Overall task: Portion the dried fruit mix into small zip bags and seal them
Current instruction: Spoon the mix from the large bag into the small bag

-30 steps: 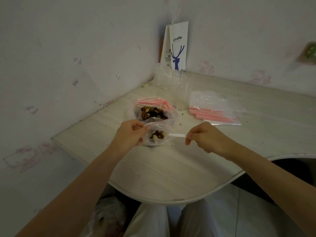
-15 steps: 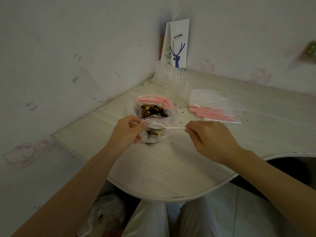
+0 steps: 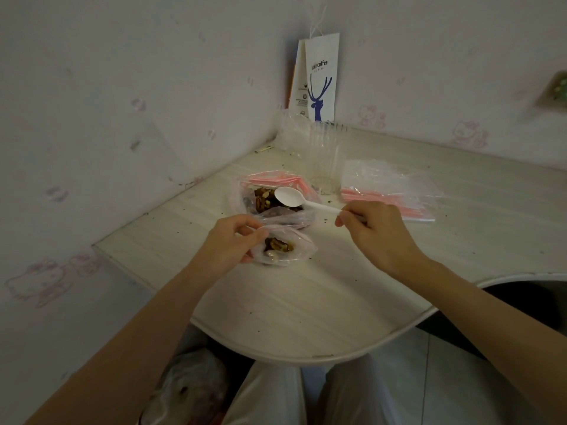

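Pinching zip bag point(image 3: 283, 247), left hand point(image 3: 228, 245)

The handle end of the spoon point(image 3: 294, 199) was hidden in the right hand point(image 3: 377, 233). A green object point(image 3: 556, 92) on the wall point(image 3: 429, 56) was blurred and cut off.

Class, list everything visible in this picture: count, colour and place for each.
small zip bag: one, clear with pink strip, table front, part filled
dried fruit mix bag: one, clear, brown contents, behind small bag
spoon: one, white, above mix bag
empty zip bags: pile, clear with pink strips, table right
plastic cups: stack, clear, behind mix bag
paper bag: one, white with blue deer, corner
table: one, pale wood grain
left hand: one, pinches small bag's mouth
right hand: one, holds spoon handle
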